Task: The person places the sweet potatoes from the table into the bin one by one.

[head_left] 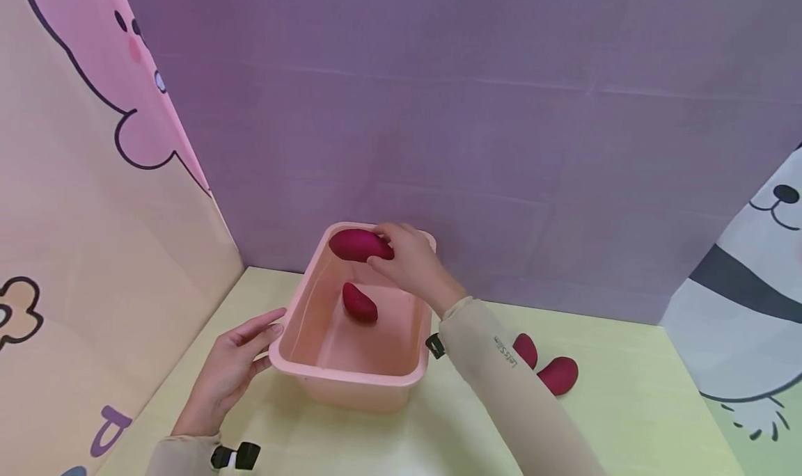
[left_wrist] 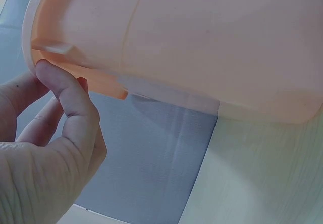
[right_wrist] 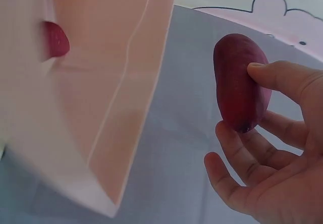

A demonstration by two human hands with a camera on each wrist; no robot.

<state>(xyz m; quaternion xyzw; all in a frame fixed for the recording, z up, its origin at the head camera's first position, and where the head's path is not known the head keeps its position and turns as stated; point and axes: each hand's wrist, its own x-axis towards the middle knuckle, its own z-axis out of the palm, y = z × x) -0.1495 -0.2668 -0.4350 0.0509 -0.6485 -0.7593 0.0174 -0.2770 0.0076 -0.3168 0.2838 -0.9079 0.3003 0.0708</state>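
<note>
My right hand [head_left: 415, 262] holds a dark red sweet potato [head_left: 352, 245] above the far end of a pink plastic bin [head_left: 354, 376]. The right wrist view shows thumb and fingers gripping this long, rounded sweet potato [right_wrist: 236, 82] from one side. A second, smaller sweet potato [head_left: 360, 304] lies inside the bin. At the bin's left side, my left hand [head_left: 227, 366] pinches the rim. Seen from the left wrist, the thumb lies at the lip of the bin [left_wrist: 192, 37], the other fingers partly hidden behind it.
Two more sweet potatoes, one nearer [head_left: 559, 376] and one farther [head_left: 525, 351], lie on the pale table [head_left: 633, 392] to the right, partly behind my right sleeve [head_left: 501, 371]. A purple backdrop [head_left: 476, 128] rises behind the bin. Printed panels stand at the left and right.
</note>
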